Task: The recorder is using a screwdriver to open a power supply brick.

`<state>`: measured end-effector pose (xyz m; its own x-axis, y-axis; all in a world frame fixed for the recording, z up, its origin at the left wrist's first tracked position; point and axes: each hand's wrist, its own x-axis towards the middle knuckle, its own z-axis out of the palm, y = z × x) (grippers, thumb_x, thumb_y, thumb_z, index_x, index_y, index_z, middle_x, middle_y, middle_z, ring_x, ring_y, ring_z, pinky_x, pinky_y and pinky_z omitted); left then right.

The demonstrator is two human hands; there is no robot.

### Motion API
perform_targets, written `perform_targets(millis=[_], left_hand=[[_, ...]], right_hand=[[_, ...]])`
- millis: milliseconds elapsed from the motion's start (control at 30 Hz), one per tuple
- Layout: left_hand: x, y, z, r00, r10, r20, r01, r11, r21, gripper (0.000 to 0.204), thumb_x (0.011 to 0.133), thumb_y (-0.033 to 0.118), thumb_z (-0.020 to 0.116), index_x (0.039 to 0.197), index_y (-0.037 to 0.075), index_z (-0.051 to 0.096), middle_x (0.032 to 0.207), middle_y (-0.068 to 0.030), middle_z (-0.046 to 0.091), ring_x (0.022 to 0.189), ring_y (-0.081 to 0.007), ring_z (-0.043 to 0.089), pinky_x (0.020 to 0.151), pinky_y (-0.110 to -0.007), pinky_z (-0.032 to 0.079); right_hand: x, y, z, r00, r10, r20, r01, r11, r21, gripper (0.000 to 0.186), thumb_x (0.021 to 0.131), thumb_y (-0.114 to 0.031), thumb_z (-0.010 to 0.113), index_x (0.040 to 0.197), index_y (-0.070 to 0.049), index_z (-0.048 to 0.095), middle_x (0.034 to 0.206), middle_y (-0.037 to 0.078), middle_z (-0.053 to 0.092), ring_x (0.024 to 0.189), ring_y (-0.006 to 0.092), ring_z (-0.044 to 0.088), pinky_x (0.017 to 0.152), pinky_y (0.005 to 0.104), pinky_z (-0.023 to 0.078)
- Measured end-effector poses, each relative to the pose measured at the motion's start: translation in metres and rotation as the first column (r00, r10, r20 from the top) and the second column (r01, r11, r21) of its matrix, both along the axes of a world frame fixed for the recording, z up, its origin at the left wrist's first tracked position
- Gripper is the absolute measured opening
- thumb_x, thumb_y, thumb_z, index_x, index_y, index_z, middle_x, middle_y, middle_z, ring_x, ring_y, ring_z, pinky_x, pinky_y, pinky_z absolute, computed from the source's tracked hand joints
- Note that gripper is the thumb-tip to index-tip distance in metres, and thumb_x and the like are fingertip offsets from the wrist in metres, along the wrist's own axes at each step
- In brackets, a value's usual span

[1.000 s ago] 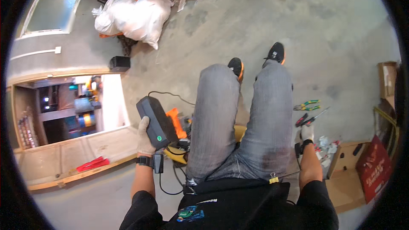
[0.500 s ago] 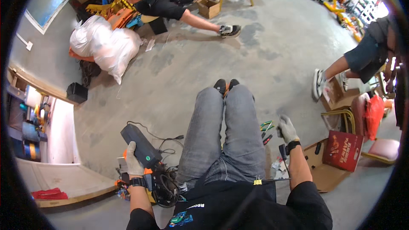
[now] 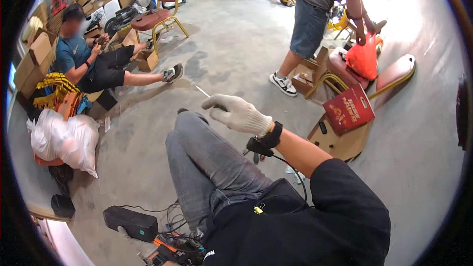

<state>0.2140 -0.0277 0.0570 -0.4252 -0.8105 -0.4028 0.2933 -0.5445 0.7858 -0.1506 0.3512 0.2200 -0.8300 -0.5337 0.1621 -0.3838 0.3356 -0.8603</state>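
Shows knit cloth on right glove (image 3: 240,114), matt plastic on black box (image 3: 129,222), smooth metallic look on thin shaft (image 3: 201,91)

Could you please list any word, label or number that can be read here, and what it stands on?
Red box: light printed lettering, not copied out.
Black shirt: small white lettering, partly visible, not copied out.
Black brick-shaped device: round green sticker, too small to read.

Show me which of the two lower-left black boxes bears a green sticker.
The corded power brick in the left hand, its green sticker visible; the black box farther left shows none.
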Motion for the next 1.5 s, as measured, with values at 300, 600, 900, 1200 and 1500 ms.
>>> perform_targets(millis=[300,600,900,1200,1500], left_hand=[[-0.029,0.008,0.044,0.980,0.092,-0.174,-0.117,0.984,-0.137,0.066,0.101,0.049,0.067,0.149,0.004,0.055,0.148,-0.0146,0.061,0.127,-0.0300,0.063,0.110,-0.044,0.053],[-0.065,0.025,0.064,0.897,-0.200,-0.395,0.185,0.980,-0.075,0.066,0.101,0.049,0.068,0.148,0.004,0.056,0.145,-0.0144,0.063,0.126,-0.0310,0.064,0.107,-0.050,0.056],[-0.095,0.031,0.058,0.554,-0.518,-0.652,0.497,0.834,-0.240,0.063,0.106,0.041,0.061,0.157,0.008,0.044,0.156,-0.0148,0.053,0.139,-0.0316,0.053,0.123,-0.050,0.038],[-0.127,0.074,0.064,0.708,-0.428,-0.562,0.458,0.884,-0.097,0.063,0.102,0.046,0.060,0.147,0.002,0.057,0.140,-0.0180,0.066,0.125,-0.0341,0.066,0.112,-0.049,0.051],[-0.127,0.070,0.089,0.801,-0.552,-0.234,0.485,0.826,-0.286,0.062,0.108,0.045,0.055,0.150,-0.001,0.052,0.143,-0.0173,0.064,0.127,-0.0294,0.066,0.110,-0.045,0.053]], right_hand=[[0.040,-0.040,0.040,0.980,0.145,-0.134,-0.169,0.967,-0.188,0.031,0.100,-0.012,0.063,0.129,-0.002,0.067,0.118,0.016,0.075,0.113,0.0232,0.071,0.101,0.0354,0.053],[0.074,-0.122,-0.008,0.910,0.414,0.028,-0.389,0.873,-0.293,0.035,0.097,-0.029,0.064,0.119,-0.002,0.070,0.105,0.020,0.075,0.094,0.0276,0.074,0.081,0.0409,0.058],[0.096,-0.141,-0.056,0.466,0.619,0.632,-0.575,0.755,-0.316,0.062,0.107,-0.055,0.055,0.134,0.000,0.065,0.122,0.012,0.070,0.101,0.0226,0.066,0.092,0.0342,0.055],[0.086,-0.145,-0.088,0.135,0.739,0.660,-0.346,0.659,-0.667,0.076,0.098,-0.032,0.077,0.154,0.007,0.043,0.145,0.014,0.060,0.131,0.0222,0.059,0.116,0.0372,0.044],[0.093,-0.142,-0.087,0.228,0.800,0.555,-0.292,0.600,-0.745,0.083,0.091,-0.032,0.085,0.153,0.006,0.043,0.143,0.014,0.061,0.129,0.0229,0.060,0.113,0.0385,0.048]])
